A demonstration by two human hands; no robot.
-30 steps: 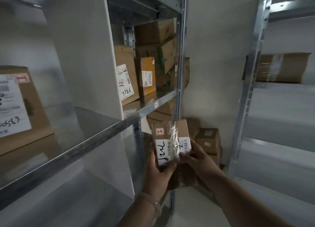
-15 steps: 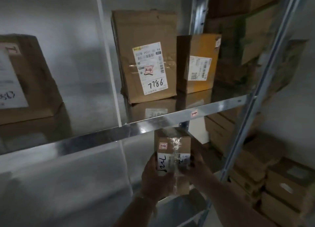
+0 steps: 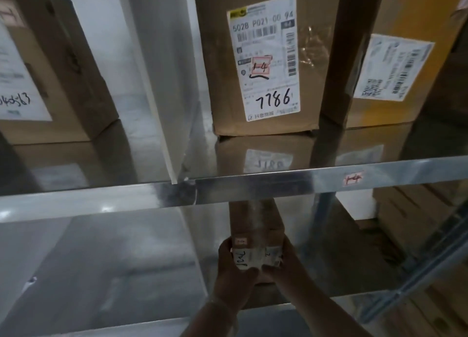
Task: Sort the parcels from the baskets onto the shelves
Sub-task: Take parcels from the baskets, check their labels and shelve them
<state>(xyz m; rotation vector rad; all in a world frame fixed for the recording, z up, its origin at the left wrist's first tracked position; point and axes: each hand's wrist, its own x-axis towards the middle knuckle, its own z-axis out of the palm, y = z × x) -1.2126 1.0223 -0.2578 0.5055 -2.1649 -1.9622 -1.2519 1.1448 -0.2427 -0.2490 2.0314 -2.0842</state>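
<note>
A small brown cardboard parcel with a white label and clear tape is held below the front rail of a metal shelf. My left hand grips its left side and lower edge. My right hand grips its right side, thumb on the label. The parcel's top end reaches just under the rail. The rail carries a small pink tag. On the shelf above stands a brown parcel marked 7786 with a pink tag of its own.
A white divider panel splits the upper shelf. A labelled box stands left of it, a yellow-brown box at right. A lower shelf lies behind my hands. More cartons are stacked at lower right.
The view has closed in on the shelf with the 7786 box. Both hands have carried the small parcel forward and up, to just beneath the shelf rail.
</note>
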